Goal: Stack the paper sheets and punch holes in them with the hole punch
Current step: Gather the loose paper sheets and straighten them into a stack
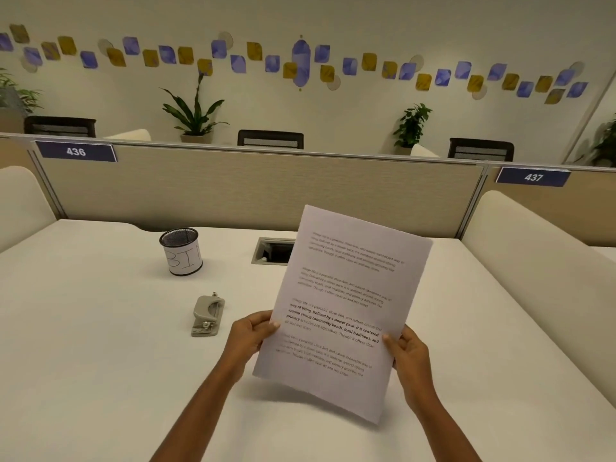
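Observation:
I hold the paper sheets point(343, 305), white pages with printed text, upright and tilted a little to the right above the white desk point(100, 345). My left hand point(250, 335) grips their left edge and my right hand point(408, 351) grips the right edge, thumbs on the front. How many sheets are in the stack I cannot tell. The grey hole punch point(208, 316) lies on the desk just left of my left hand, apart from it.
A black mesh cup point(181, 251) with a paper label stands behind the punch. A cable port point(271, 251) is set in the desk, partly hidden by the sheets. A beige partition point(253, 191) closes the back; padded dividers flank both sides.

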